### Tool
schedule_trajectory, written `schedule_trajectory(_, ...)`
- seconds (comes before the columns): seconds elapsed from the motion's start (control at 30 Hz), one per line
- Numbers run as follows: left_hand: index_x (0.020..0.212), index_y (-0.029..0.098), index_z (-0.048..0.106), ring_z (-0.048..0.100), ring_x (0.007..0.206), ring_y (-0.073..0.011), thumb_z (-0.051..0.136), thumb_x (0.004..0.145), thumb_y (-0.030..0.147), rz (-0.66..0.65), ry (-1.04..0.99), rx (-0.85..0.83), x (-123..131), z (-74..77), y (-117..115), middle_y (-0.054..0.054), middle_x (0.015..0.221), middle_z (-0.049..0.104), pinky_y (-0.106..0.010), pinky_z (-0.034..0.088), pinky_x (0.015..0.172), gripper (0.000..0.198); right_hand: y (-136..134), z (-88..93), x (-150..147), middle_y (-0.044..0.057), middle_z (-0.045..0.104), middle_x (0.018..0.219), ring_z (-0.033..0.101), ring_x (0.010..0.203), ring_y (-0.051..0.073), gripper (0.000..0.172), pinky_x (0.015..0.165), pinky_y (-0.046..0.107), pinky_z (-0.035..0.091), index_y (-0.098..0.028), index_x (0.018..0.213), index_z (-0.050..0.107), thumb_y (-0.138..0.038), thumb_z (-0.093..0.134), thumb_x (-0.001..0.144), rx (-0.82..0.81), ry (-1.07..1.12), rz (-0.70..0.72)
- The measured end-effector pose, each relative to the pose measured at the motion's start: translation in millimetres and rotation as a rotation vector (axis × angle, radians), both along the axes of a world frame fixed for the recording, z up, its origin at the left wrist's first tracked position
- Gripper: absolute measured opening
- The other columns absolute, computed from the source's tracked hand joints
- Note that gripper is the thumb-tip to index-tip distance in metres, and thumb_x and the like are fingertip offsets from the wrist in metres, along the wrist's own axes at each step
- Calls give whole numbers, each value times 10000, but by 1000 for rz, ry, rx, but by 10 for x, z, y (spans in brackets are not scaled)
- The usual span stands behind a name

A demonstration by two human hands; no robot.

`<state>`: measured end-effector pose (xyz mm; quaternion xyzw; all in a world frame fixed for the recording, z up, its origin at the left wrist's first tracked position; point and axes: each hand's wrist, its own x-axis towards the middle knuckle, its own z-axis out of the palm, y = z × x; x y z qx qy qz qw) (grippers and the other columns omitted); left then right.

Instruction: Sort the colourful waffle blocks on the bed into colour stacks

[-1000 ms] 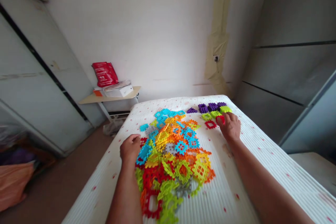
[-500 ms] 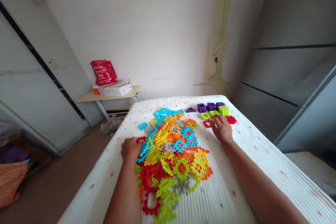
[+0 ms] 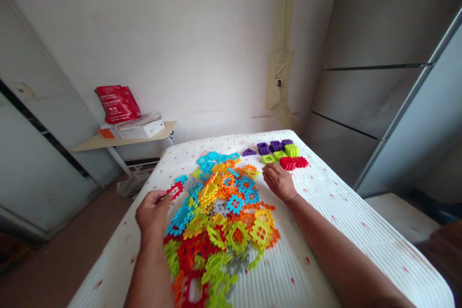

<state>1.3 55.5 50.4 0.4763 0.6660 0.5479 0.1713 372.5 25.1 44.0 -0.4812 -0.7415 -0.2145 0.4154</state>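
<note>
My left hand (image 3: 154, 211) pinches a red square interlocking plastic piece (image 3: 175, 190) with window-like openings, at the left edge of a mixed heap. In this heap (image 3: 220, 207) lie blue, yellow, orange, green, grey and red notched pieces. To the right of the heap, my right hand (image 3: 279, 181) is low over the cloth with its fingers curled together; what they hold, if anything, is hidden. Just beyond it stand red stacks (image 3: 288, 163), a green stack (image 3: 292, 150) and flatter green pieces (image 3: 268, 159). Purple stacks (image 3: 263, 148) form the row behind.
A white quilted cover (image 3: 317, 231) with red specks lies under everything. At the back left a small table (image 3: 86, 143) bears a red bag (image 3: 117, 104) and a white box (image 3: 149, 128). A grey cabinet (image 3: 346, 101) stands on the right, and a wall socket (image 3: 278, 83) is ahead.
My left hand has lifted the red piece at the heap's left side into clearer view. My right hand has shifted slightly left, uncovering a red stack. The camera view has turned right.
</note>
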Motion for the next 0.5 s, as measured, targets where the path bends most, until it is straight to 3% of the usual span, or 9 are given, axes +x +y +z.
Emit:
schedule_trajectory(0.07, 758, 169, 566, 552, 534, -140, 646, 598, 392, -101, -129, 128, 148, 53, -56, 10, 634, 590, -265, 473, 539, 286, -20, 21, -92, 84, 643, 873, 592, 821, 162, 197, 744, 276, 472, -175, 889, 621, -221, 430, 897, -48, 42, 49)
schedule_trajectory(0.13, 749, 167, 567, 590, 629, -145, 665, 613, 362, -206, -133, 238, 312, 108, -125, -15, 730, 622, -270, 497, 617, 257, -45, 49, -200, 77, 642, 844, 593, 794, 155, 208, 722, 269, 470, -176, 881, 617, -234, 419, 904, -112, 118, 104)
schedule_trajectory(0.27, 741, 174, 578, 610, 818, -157, 617, 712, 268, -403, 118, 438, 568, 190, -249, -40, 863, 634, -278, 503, 745, 105, -128, 140, -430, 54, 635, 802, 571, 673, 128, 213, 648, 254, 459, -176, 875, 616, -303, 446, 896, -251, 301, 189)
schedule_trajectory(0.37, 739, 183, 579, 613, 836, -150, 583, 745, 192, -458, 305, 549, 686, 231, -311, -40, 869, 638, -272, 505, 751, 12, -224, 222, -597, 37, 637, 791, 565, 643, 116, 211, 606, 236, 451, -178, 896, 618, -342, 487, 873, -370, 433, 257)
schedule_trajectory(0.5, 736, 191, 565, 619, 834, -145, 546, 758, 116, -500, 475, 648, 834, 260, -376, -39, 860, 647, -280, 500, 783, 81, -361, 298, -807, 33, 642, 821, 570, 645, 109, 237, 596, 225, 454, -178, 978, 613, -354, 533, 841, -479, 540, 339)
